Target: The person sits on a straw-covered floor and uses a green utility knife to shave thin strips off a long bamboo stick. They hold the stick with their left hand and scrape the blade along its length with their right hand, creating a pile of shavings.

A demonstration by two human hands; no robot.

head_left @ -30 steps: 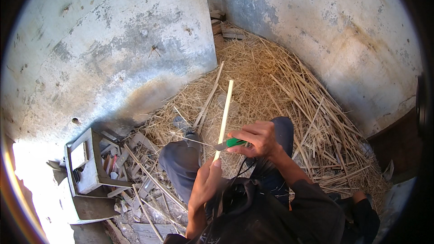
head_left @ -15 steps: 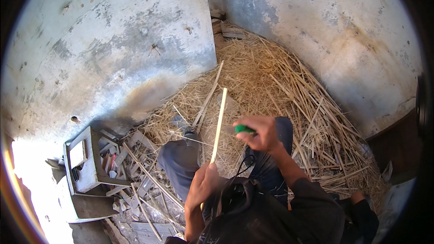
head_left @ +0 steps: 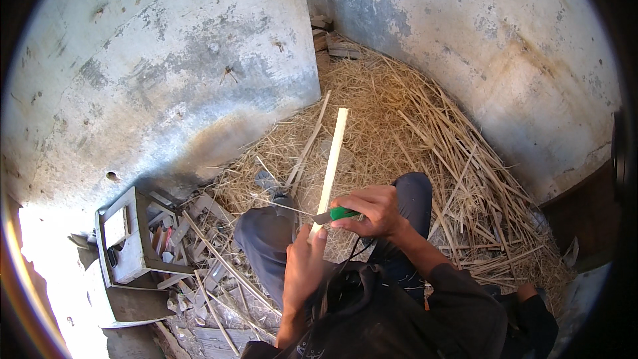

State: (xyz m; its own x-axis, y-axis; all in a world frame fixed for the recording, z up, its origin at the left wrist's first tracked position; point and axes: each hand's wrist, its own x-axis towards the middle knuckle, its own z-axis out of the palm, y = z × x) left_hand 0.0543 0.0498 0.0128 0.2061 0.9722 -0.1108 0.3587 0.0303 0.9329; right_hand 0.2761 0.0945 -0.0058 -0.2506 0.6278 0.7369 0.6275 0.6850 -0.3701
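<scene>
A pale strip of split wood or bamboo (head_left: 334, 153) points up and away from my left hand (head_left: 304, 267), whose fingers are wrapped round its lower end. My right hand (head_left: 375, 211) grips a knife (head_left: 343, 213) by its green handle. The short dark blade lies against the strip, just above my left fingers. Both hands are in front of my body, between my bent knees. The strip's lowest part is hidden by my left hand.
Fibrous shavings (head_left: 372, 93) cover the floor ahead. Long strips (head_left: 458, 173) are heaped along the right wall. At left lies a worn wooden box frame (head_left: 133, 239) with scraps and rubble beside it. Stained walls (head_left: 219, 40) meet at the far corner. Part of another person (head_left: 535, 312) shows at lower right.
My right hand has moved left and down, bringing the knife blade onto the strip. My left hand and the strip have shifted slightly; the strip's broader face now shows.
</scene>
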